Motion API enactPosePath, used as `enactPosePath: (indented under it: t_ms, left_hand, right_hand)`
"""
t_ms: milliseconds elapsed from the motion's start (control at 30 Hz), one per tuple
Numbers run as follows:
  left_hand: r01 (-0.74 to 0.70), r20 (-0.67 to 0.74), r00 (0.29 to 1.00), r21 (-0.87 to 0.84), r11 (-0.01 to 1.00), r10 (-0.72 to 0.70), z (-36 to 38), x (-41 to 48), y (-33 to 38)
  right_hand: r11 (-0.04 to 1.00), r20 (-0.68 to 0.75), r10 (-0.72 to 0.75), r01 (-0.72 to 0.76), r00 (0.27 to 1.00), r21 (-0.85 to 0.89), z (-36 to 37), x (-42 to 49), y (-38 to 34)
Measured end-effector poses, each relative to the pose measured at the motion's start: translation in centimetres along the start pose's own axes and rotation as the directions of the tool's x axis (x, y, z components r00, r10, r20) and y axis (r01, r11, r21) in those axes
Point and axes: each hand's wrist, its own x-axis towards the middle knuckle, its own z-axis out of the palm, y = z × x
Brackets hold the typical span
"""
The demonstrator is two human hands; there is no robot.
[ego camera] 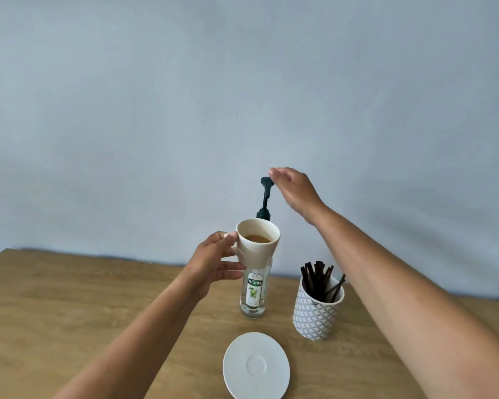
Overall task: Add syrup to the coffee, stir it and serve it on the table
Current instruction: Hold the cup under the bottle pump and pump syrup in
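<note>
The tabletop (69, 306) before me is pale wood, matt, with visible grain. My cup (261, 254) looks like smooth cream ceramic with a soft sheen; the saucer (236, 378) is smooth white ceramic. The bottle (252, 311) is clear, glossy glass with a paper label (254, 289), and its pump (265, 197) is dark matt plastic. The patterned pot (314, 315) looks ceramic.

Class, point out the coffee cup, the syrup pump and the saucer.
coffee cup (260, 254): head view, its white wall.
syrup pump (265, 198): head view, its dark stem.
saucer (256, 365): head view, its bare centre.
</note>
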Motion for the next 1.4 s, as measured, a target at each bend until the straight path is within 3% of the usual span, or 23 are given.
enactPosePath:
  t_ms: [367, 600, 1400]
  left_hand:
    - [-0.011, 0.015, 1.000, -0.007, 1.000, 0.011, 0.6, 0.3, 1.5]
    - [-0.020, 0.016, 1.000, -0.028, 0.999, 0.020, 0.7, 0.8, 2.3]
    - [-0.013, 0.017, 1.000, -0.058, 0.998, 0.014, 1.1, 1.7, 3.1]
  right_hand:
    - [0.981, 0.185, 0.146, -0.118, 0.972, -0.154, 1.4, 6.1, -2.6]
    - [0.969, 0.224, 0.188, -0.143, 0.956, -0.200, 1.7, 6.8, -2.1]
    - [0.978, 0.230, 0.207, -0.197, 0.951, -0.067, 3.1, 6.8, -0.1]
